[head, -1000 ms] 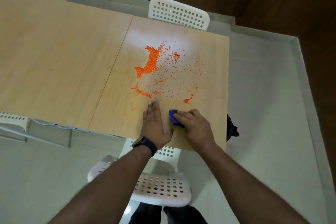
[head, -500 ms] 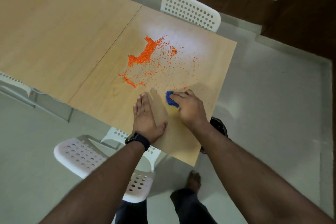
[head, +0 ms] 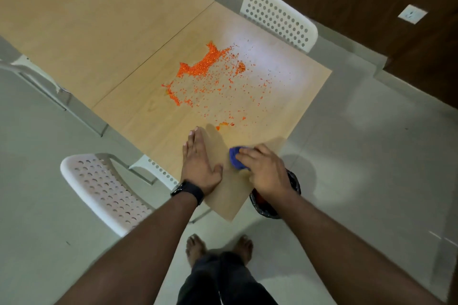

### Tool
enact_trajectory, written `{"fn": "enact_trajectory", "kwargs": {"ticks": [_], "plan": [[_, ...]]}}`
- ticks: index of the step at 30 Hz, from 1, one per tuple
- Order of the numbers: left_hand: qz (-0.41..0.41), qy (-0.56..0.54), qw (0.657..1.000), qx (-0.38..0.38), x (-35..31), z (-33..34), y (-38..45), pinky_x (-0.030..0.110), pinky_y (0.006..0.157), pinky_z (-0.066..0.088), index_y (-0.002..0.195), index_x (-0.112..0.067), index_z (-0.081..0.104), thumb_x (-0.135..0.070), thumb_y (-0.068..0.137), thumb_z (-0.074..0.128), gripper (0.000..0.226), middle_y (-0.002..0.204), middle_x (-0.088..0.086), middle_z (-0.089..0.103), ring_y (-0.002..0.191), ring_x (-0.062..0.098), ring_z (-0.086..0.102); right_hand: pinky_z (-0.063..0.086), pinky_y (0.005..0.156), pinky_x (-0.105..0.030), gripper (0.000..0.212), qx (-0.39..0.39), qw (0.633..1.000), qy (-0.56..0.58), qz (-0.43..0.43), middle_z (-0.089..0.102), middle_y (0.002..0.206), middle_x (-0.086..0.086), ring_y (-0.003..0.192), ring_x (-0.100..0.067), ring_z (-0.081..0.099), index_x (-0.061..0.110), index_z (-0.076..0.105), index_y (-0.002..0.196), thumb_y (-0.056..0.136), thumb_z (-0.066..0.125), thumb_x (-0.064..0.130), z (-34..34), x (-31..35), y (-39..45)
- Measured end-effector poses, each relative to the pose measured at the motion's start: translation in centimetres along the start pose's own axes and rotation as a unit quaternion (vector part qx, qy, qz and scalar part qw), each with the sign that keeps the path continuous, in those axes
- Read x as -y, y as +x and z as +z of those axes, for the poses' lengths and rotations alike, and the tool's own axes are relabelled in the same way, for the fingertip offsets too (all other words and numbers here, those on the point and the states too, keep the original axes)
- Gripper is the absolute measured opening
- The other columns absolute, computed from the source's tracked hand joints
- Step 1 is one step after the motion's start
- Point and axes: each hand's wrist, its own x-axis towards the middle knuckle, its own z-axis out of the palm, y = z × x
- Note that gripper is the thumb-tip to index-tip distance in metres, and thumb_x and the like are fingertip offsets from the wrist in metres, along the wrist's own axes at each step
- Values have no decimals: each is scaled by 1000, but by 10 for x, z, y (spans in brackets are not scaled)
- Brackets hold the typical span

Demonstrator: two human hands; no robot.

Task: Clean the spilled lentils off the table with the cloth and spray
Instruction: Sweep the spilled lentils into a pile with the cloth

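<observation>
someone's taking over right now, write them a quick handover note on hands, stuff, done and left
Left hand: flat on the light wooden table, holding nothing.
Right hand: grips the bunched blue cloth near the table's near corner.
Orange spilled lentils: mostly still scattered mid-table, thick patch at the far side.
Black-lined bin: on the floor beside that corner.
Spray: not in view.
Left: sweep the lentils off.

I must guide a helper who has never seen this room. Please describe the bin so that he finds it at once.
Start at the wooden table and go to its near corner, where the right hand grips a blue cloth. The bin stands on the floor just beside that corner, partly hidden under the wrist. Unlike the white chairs, it is lined with a black bag.
</observation>
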Motion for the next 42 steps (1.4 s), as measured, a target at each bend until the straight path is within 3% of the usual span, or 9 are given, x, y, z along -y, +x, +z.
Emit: {"fn": "enact_trajectory", "kwargs": {"ticks": [4, 6, 11, 16, 22, 27, 30, 35, 42], "plan": [[10, -7, 1000, 6, -9, 6, 5, 41, 130, -3, 164, -5, -6, -47, 77, 57, 115, 174, 11, -2, 160, 26, -7, 57, 72, -41, 51, 4, 997, -12, 71, 74, 124, 4, 101, -29, 56, 19, 77, 118, 77, 60, -5, -15, -19, 56], [16, -6, 1000, 5, -13, 8, 4, 40, 130, -4, 164, -5, -7, -47, 82, 63, 116, 174, 12, -2, 160, 26, -7, 56, 75, -41, 52, 3, 997, -18, 69, 74, 124, 2, 102, -30, 56, 17, 76, 119, 76, 62, -8, -21, -22, 65], [4, -21, 1000, 11, -26, 11, 0, 37, 129, -5, 164, -6, -10, -42, 86, 75, 121, 174, 12, -2, 160, 26, -6, 57, 76, -38, 54, 11, 999, -26, 18, 72, 127, 2, 106, -29, 61, 20, 75, 122, 74, 61, 0, -31, -12, 21], [-1, -33, 999, 5, -44, 18, 11, 36, 128, -5, 164, -9, -10, -50, 82, 78, 127, 174, 9, 0, 161, 24, -6, 61, 74, -40, 54, 69, 997, -26, -28, 74, 124, 1, 106, -29, 67, 19, 78, 117, 77, 41, 16, -24, -33, -23], [-64, -9, 997, -44, -69, 44, 27, 37, 128, -9, 163, -6, -11, -60, 80, 76, 132, 174, 11, 0, 160, 25, -6, 59, 71, -36, 53, 43, 997, -31, -51, 77, 115, 2, 96, -29, 66, 18, 80, 108, 77, 38, 16, -42, -78, 53], [-134, -16, 985, -103, -89, 64, 31, 40, 128, -8, 164, -6, -7, -64, 76, 79, 136, 174, 9, 1, 160, 25, -5, 55, 86, -43, 46, 64, 993, -47, -82, 72, 128, -3, 113, -32, 59, 16, 75, 124, 84, 58, 1, -55, -100, 101], [-173, -24, 977, -119, -108, 75, 30, 45, 130, -3, 163, -4, -8, -64, 75, 80, 138, 174, 11, 1, 160, 27, -4, 60, 76, -39, 47, 12, 989, 12, -144, 76, 117, -2, 100, -31, 68, 15, 79, 113, 80, 46, 11, -57, -115, 80], [-189, -21, 971, -142, -121, 90, 26, 49, 130, 1, 163, -5, -8, -63, 79, 75, 131, 173, 13, 5, 160, 29, 0, 61, 82, -46, 46, 64, 977, 13, -204, 74, 124, -1, 107, -30, 67, 17, 77, 117, 85, 45, 16, -42, -158, 26], [-195, -8, 969, -150, -130, 94, 46, 46, 128, -7, 163, -4, -9, -65, 80, 73, 131, 173, 13, 0, 160, 28, -7, 61, 78, -37, 50, 58, 979, 16, -196, 78, 114, 2, 104, -23, 63, 17, 82, 109, 79, 42, 21, -52, -162, 97]]}}
